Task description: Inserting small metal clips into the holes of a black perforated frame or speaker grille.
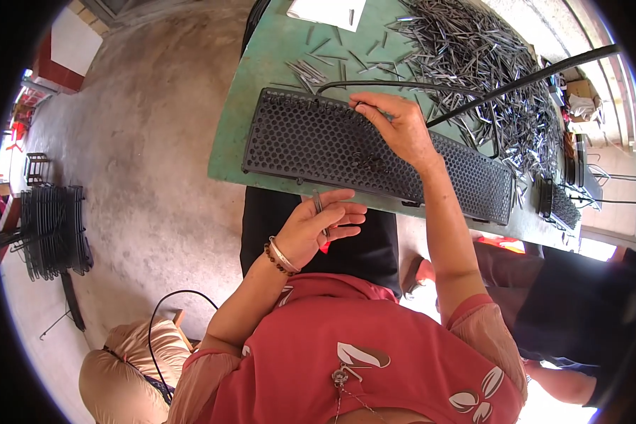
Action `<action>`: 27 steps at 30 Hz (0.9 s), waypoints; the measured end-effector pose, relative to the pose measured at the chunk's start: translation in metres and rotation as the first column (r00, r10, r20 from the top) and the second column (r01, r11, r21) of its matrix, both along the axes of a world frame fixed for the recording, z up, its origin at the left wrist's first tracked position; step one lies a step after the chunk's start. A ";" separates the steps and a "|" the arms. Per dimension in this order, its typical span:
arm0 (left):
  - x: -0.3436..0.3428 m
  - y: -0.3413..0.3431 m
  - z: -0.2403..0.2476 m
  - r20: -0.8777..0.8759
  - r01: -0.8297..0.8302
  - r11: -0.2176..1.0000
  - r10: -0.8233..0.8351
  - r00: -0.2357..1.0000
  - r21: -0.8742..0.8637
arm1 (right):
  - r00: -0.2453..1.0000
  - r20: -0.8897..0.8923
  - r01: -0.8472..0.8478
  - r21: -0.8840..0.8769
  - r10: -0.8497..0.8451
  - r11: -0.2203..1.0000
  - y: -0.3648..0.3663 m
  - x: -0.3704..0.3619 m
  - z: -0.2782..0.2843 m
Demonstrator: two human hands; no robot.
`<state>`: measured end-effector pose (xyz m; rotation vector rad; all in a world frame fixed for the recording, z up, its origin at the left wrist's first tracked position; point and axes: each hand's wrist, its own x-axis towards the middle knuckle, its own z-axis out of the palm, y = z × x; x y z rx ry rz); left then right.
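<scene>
A long black rack [311, 145] full of round holes lies along the near edge of a green table [226, 152]. Over its far side, my right hand [396, 127] is closed in a pinch; whatever sits between the fingertips is too small or hidden to name. A few dark pieces [367, 162] stand in the holes near the rack's middle. Just off the table's front edge, my left hand [314, 219] is turned palm up, its thumb and fingers curled round a few slim metal rods [318, 203].
A large heap of similar dark rods [473, 63] covers the table's far right, with loose ones scattered leftward. A black bar [523, 78] slants across above them. Black frames [53, 230] are stacked at far left. Another person's dark clothing [565, 304] shows at the right.
</scene>
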<state>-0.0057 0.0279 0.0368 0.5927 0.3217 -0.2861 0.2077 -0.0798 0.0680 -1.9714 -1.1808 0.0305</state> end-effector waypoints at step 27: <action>-0.002 0.001 -0.008 0.010 0.007 1.000 -0.007 1.000 -0.028 | 0.998 0.007 -0.055 -0.006 0.055 0.998 -0.003 0.004 -0.013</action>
